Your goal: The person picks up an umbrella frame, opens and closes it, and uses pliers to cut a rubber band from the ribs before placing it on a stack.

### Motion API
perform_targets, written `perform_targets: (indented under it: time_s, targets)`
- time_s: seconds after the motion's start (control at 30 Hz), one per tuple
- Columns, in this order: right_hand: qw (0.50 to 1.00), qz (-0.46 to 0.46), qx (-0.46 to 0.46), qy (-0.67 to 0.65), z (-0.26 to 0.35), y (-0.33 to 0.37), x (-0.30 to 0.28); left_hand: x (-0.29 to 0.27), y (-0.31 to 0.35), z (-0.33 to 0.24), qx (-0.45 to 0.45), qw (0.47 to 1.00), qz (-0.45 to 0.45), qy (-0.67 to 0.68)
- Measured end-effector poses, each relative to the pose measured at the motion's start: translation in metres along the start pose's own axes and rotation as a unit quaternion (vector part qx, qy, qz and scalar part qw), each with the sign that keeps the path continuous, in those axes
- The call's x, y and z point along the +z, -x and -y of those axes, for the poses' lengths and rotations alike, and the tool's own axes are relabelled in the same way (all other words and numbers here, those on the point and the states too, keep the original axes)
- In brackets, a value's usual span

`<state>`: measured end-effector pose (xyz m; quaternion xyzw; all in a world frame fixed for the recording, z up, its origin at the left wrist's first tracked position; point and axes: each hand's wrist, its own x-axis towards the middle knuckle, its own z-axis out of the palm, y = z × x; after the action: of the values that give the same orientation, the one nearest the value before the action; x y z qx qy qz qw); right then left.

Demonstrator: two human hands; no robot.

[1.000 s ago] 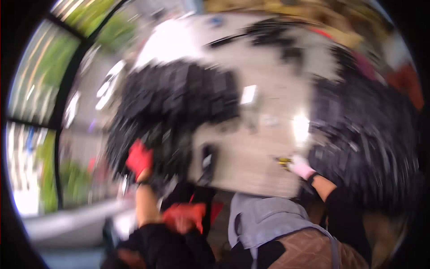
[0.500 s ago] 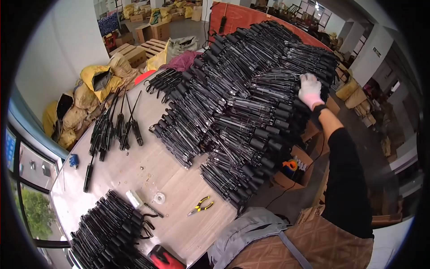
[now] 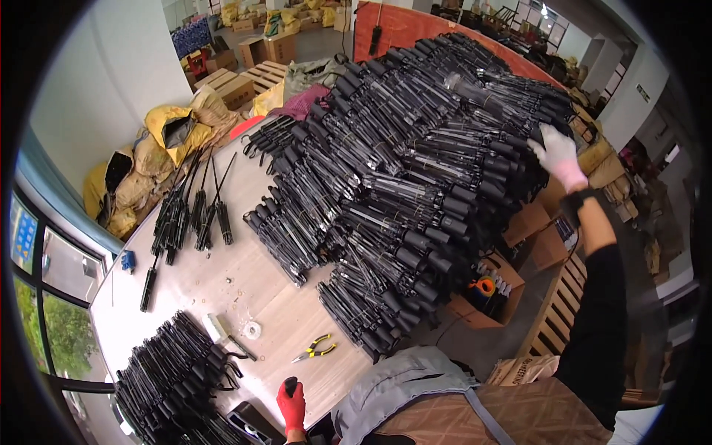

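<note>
Now the right hand (image 3: 558,154), arm stretched to upper right, lies flat with fingers spread on the black pile (image 3: 415,170). Left hand (image 3: 292,404), bottom centre, grips a black handle (image 3: 290,386); earlier it was out of view.

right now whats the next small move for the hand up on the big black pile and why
Probably close the right hand on one rod at the top edge of the big pile of black rods and lift it clear. The white-gloved hand rests on the pile's upper right side, its hold unclear, while the left hand in a red glove holds a small black object near the table edge.
</note>
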<state>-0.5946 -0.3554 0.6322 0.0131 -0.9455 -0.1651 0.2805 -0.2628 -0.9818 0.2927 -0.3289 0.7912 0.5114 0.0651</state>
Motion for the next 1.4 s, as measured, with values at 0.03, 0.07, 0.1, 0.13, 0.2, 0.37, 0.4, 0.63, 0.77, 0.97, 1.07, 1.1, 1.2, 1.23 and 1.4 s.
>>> perform_targets:
  time_s: [0.03, 0.07, 0.1, 0.13, 0.2, 0.37, 0.4, 0.63, 0.77, 0.97, 1.07, 1.1, 1.2, 1.23, 1.4]
  targets:
    - [0.990, -0.038, 0.037, -0.131, 0.002, 0.018, 0.011, 0.012, -0.010, -0.012, 0.031, 0.998, 0.032, 0.045]
    - [0.958, -0.073, 0.066, -0.269, 0.013, 0.037, 0.026, 0.021, -0.018, -0.026, 0.056, 0.993, 0.056, 0.087]
    - [0.854, 0.074, 0.163, -0.488, 0.066, 0.044, 0.007, 0.020, -0.019, -0.036, 0.067, 0.988, 0.064, 0.127]
    - [0.678, 0.223, 0.246, -0.655, 0.123, 0.061, -0.027, 0.023, -0.016, -0.071, 0.112, 0.981, 0.094, 0.127]
    - [0.489, 0.356, 0.114, -0.788, 0.178, 0.105, -0.034, 0.043, -0.020, -0.134, 0.134, 0.936, 0.208, 0.250]
    - [-0.053, 0.549, 0.135, -0.823, 0.322, 0.184, -0.045, 0.080, -0.007, -0.233, 0.161, 0.787, 0.299, 0.515]
    - [0.060, 0.538, 0.065, -0.838, 0.344, 0.182, -0.047, 0.066, -0.011, -0.232, 0.161, 0.793, 0.271, 0.521]
    - [0.601, 0.247, -0.244, -0.720, 0.451, 0.162, -0.086, -0.020, 0.002, -0.180, 0.162, 0.801, 0.142, 0.559]
    - [0.625, 0.069, -0.394, -0.671, 0.505, 0.134, -0.122, -0.044, 0.031, -0.152, 0.223, 0.870, 0.018, 0.440]
    - [0.560, -0.076, -0.639, -0.522, 0.575, 0.167, -0.127, -0.062, 0.049, -0.106, 0.121, 0.908, -0.103, 0.388]
    - [0.549, -0.120, -0.620, -0.548, 0.592, 0.184, -0.122, -0.047, 0.046, -0.076, 0.095, 0.925, -0.241, 0.277]
    - [0.542, -0.054, -0.559, -0.625, 0.598, 0.186, -0.126, -0.045, 0.048, -0.071, 0.086, 0.921, -0.253, 0.282]
    - [0.431, 0.438, -0.201, -0.763, 0.587, 0.181, -0.133, -0.035, 0.075, -0.053, 0.057, 0.919, -0.277, 0.275]
    - [0.420, 0.454, -0.217, -0.755, 0.582, 0.190, -0.139, -0.035, 0.080, -0.047, 0.063, 0.927, -0.268, 0.254]
    - [0.406, 0.569, -0.339, -0.630, 0.562, 0.229, -0.106, -0.046, 0.071, -0.018, 0.071, 0.916, -0.393, 0.045]
